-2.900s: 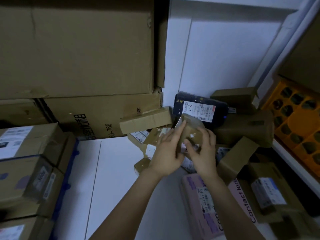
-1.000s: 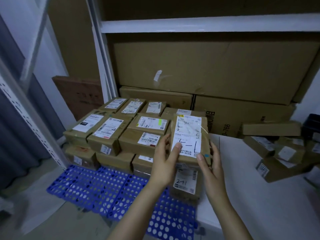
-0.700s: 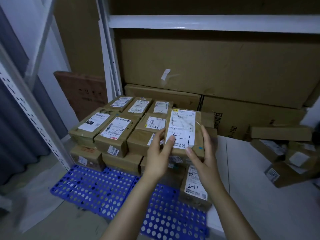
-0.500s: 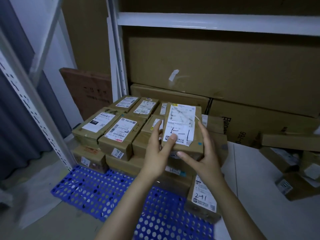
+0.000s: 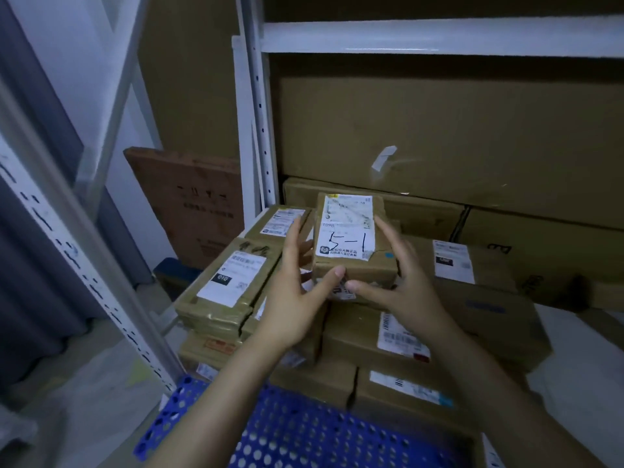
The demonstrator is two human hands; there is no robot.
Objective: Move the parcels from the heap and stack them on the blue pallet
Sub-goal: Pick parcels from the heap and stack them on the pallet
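Observation:
A small brown parcel [image 5: 351, 268] with a white label marked "5-1" is held between both hands over the top of the stack. My left hand [image 5: 297, 298] grips its left side and front edge with the thumb. On the right side and front, my right hand [image 5: 401, 288] grips it. Under it, several labelled brown parcels [image 5: 229, 292] are stacked in layers on the blue perforated pallet [image 5: 304, 437]. Whether the held parcel rests on the stack cannot be told. The heap is out of view.
A white shelf upright [image 5: 260, 130] stands just behind the stack, with large cardboard boxes [image 5: 472, 136] on the white shelf to the right. A perforated white rack post [image 5: 84, 251] runs diagonally at left. A reddish-brown flat carton [image 5: 192, 204] leans at back left.
I took the parcel from the heap, turned left to the pallet, and carried it forward over the stack. The view has moved closer and the parcel now sits further back.

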